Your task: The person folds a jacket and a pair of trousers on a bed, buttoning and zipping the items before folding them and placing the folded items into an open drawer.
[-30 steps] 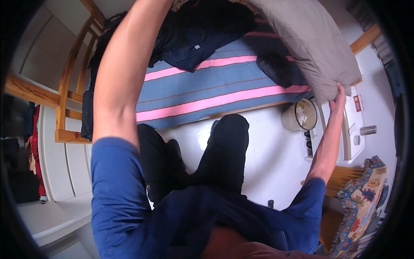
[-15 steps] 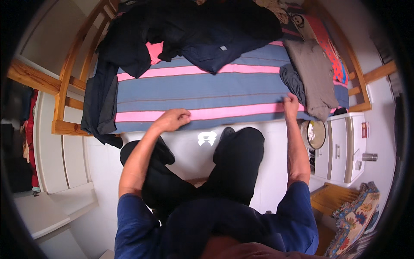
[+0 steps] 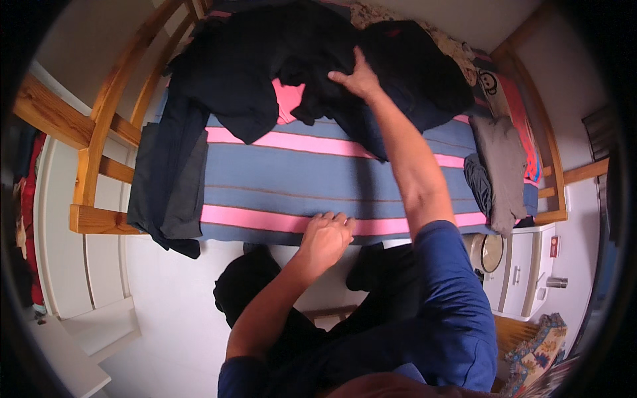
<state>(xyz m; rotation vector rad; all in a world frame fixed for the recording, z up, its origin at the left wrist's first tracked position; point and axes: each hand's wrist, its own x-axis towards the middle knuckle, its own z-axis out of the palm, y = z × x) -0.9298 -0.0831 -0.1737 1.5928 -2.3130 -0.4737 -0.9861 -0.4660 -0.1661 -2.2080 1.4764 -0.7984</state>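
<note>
Stretched over the bed, my right hand is open, thumb and fingers spread, at a heap of dark clothes. Whether its fingers touch the cloth, I cannot tell. My left hand lies at the bed's near edge on the blue and pink striped sheet, its fingers curled in and nothing visible in them. Within the heap shows a bright pink patch of cloth. Dark folded trousers hang over the near left edge of the bed.
A grey-brown folded garment and a small dark one lie at the bed's right end. Wooden rails frame the bed. White drawers and a round-topped bin stand to the right, near a chair with a floral cover.
My right hand has moved from the right near edge up to the dark heap and opened. My left hand has shifted right along the bed edge. The view has moved too.
</note>
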